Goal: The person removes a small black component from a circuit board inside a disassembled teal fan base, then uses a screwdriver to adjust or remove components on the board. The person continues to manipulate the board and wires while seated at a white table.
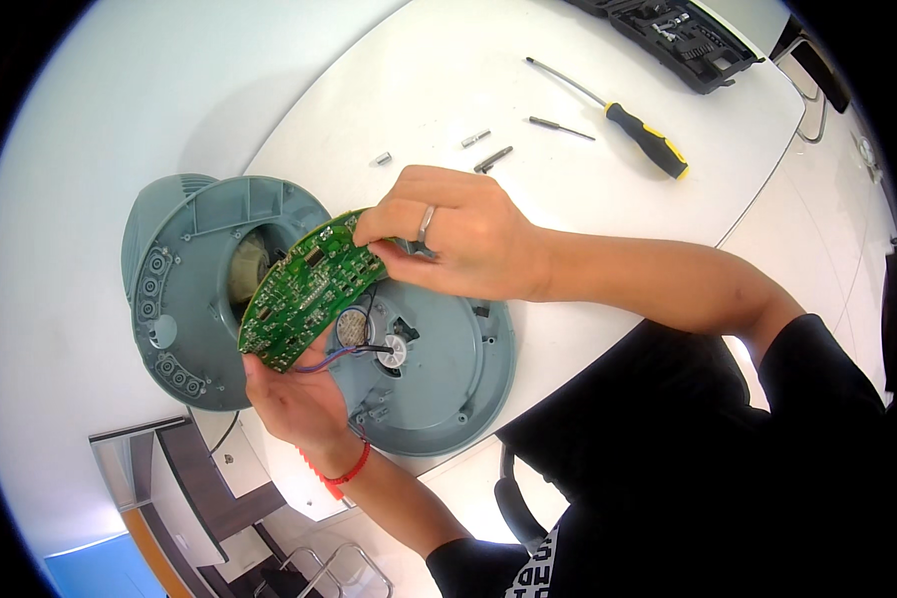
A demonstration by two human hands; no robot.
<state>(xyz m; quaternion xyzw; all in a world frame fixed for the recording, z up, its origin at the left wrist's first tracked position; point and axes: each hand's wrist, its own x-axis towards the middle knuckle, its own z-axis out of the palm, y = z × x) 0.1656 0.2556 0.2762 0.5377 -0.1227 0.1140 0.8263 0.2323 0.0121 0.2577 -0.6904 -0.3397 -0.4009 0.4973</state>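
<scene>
A curved green circuit board [307, 289] is held tilted between my two hands, its component side showing. My left hand [299, 399] grips the lower left end, thumb at the edge and fingers partly hidden behind. At the upper right end, my right hand [463, 231] pinches the board between thumb and fingers. Dark and purple wires [341, 356] run near the board's lower edge. Beneath lie two parts of a grey plastic housing: a round shell with an opening [184, 339] on the left and a round base with a white hub [439, 369] on the right.
On the white table [409, 90] lie a yellow-and-black screwdriver [648, 140], a small dark bit [562, 129], and several small metal pieces, including a socket [476, 139]. A black tool case [683, 40] stands at the far right. Table edges curve near my body, with chair legs below.
</scene>
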